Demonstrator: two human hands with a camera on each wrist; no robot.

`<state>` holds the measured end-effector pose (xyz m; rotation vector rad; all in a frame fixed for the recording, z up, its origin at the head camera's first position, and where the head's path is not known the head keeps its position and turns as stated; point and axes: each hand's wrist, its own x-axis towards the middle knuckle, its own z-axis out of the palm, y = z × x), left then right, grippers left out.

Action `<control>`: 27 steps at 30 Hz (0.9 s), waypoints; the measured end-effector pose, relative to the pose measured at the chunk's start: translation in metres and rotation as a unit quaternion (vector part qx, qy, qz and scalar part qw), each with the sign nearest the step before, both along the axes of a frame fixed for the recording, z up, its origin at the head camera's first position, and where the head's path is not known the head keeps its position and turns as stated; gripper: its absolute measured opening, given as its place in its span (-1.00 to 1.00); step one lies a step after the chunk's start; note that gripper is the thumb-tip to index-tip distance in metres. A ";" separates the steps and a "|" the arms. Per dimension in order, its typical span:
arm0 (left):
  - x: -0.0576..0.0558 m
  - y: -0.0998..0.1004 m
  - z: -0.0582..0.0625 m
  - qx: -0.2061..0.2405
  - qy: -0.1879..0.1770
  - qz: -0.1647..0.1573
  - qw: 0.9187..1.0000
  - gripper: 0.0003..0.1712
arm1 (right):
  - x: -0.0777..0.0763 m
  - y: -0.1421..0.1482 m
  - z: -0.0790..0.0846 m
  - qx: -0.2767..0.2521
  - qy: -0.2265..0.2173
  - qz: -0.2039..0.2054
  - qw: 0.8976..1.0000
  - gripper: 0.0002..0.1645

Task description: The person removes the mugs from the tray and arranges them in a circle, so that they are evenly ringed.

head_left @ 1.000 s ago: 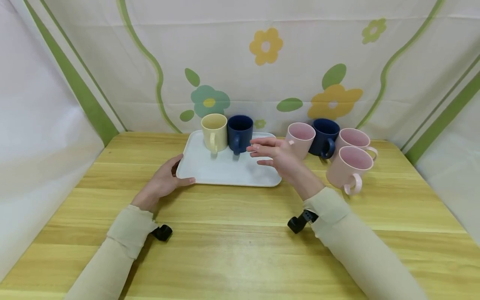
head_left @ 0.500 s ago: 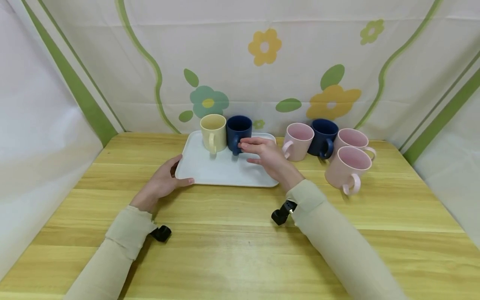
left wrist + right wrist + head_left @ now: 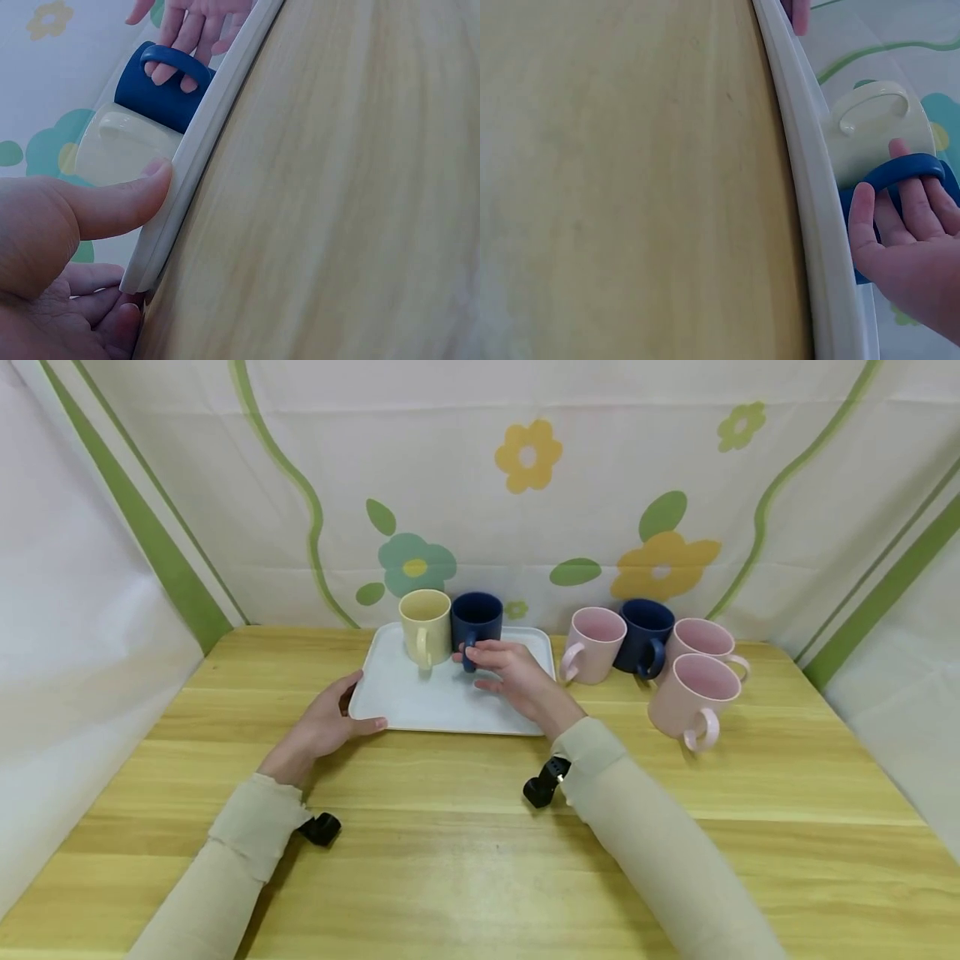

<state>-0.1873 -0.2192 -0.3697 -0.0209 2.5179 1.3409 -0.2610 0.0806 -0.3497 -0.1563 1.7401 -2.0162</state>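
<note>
In the head view my left hand [image 3: 324, 717] grips the near left corner of a white tray [image 3: 405, 706]. Its thumb lies on the rim in the left wrist view, fingers at the tray's edge. A yellow mug [image 3: 425, 627] and a dark blue mug [image 3: 476, 610] stand upright side by side at the back of the tray, handles facing me. My right hand [image 3: 517, 677] reaches over the tray to the blue mug. In the right wrist view some of its fairly straight fingers [image 3: 916, 214] pass through the mug's handle [image 3: 904, 169], and another finger stays outside it.
To the right of the tray stand a pink mug [image 3: 595, 647], another dark blue mug [image 3: 643, 631] and two more pink mugs, close together on the wooden table [image 3: 450, 860]. A flower-patterned curtain [image 3: 570, 510] hangs right behind the table's far edge.
My right hand has moved left from beside the pink mug to the blue mug on the tray, fingers going into its handle. The left hand keeps its grip on the tray.
</note>
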 end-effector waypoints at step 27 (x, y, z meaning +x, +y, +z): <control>-0.003 0.001 -0.002 -0.005 0.006 -0.003 1.000 0.28 | 0.014 0.005 -0.003 0.000 -0.062 -0.047 0.997 -0.74</control>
